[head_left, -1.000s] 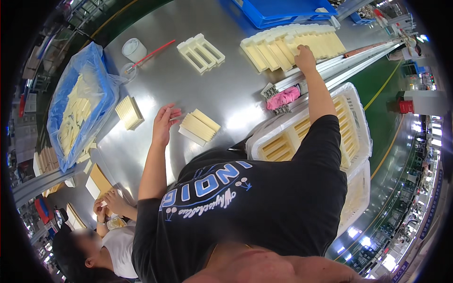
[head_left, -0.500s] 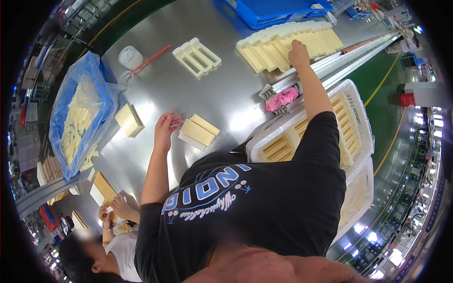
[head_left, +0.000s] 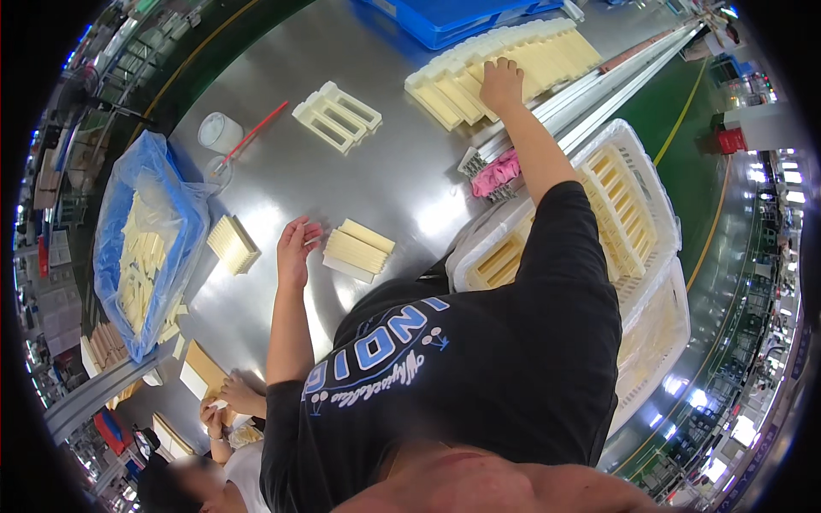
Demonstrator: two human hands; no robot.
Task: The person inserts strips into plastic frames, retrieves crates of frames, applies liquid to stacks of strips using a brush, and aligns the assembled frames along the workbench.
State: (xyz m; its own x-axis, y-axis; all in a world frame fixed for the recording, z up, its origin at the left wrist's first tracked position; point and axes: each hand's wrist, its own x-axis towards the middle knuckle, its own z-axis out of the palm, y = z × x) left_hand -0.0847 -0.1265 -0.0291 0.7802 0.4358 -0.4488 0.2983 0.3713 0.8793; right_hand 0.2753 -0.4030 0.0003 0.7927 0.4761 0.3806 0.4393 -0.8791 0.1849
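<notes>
Just right of the open left grip (head_left: 295,250), a cream slat stack (head_left: 359,250), touching its fingertips.

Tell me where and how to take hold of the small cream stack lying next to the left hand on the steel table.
Grip the small cream stack across its two long edges, probably best from above. It lies flat on the steel table, a low rectangle of thin ribbed pieces, so pinching the long sides should keep the layers together. The left hand already rests at its near end, fingers spread, while the right hand is far off on the long row.
</notes>
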